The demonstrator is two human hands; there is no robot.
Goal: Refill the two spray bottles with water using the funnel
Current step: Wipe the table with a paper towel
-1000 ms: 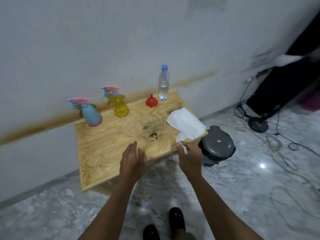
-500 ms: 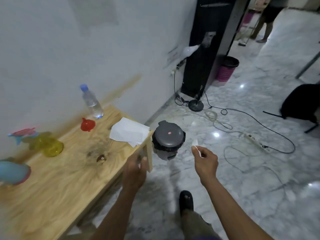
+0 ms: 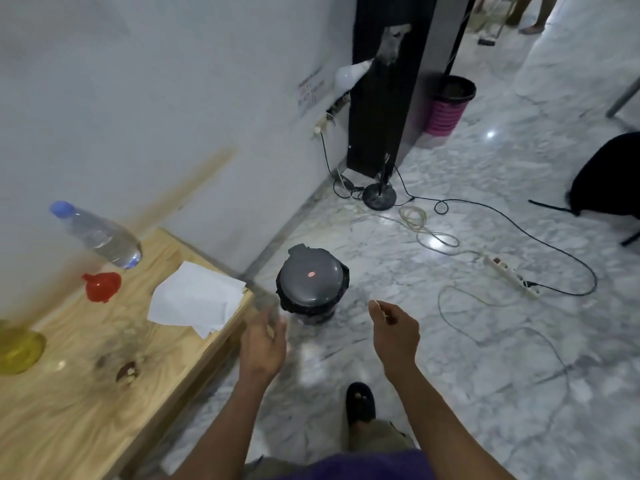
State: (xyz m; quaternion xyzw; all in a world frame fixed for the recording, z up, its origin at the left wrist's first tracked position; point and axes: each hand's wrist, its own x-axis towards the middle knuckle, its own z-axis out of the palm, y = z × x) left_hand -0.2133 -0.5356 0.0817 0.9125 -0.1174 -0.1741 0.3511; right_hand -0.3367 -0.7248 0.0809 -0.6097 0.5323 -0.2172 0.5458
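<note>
A clear water bottle with a blue cap stands at the back of the wooden table, with the red funnel in front of it. Only the body of the yellow spray bottle shows at the left edge; the blue one is out of view. My left hand, blurred, hovers off the table's right corner with fingers apart and nothing in it. My right hand is over the floor beside the grey lidded bin, its fingers pinched on a tiny white scrap that barely shows.
White paper sheets lie on the table's right corner. On the marble floor are loose cables, a power strip, a lamp stand base, a pink basket and a black chair. My slippered foot is below.
My view has swung right, away from the table toward the bin and floor. My right hand moved off the paper out over the floor; my left hand left the table's edge.
</note>
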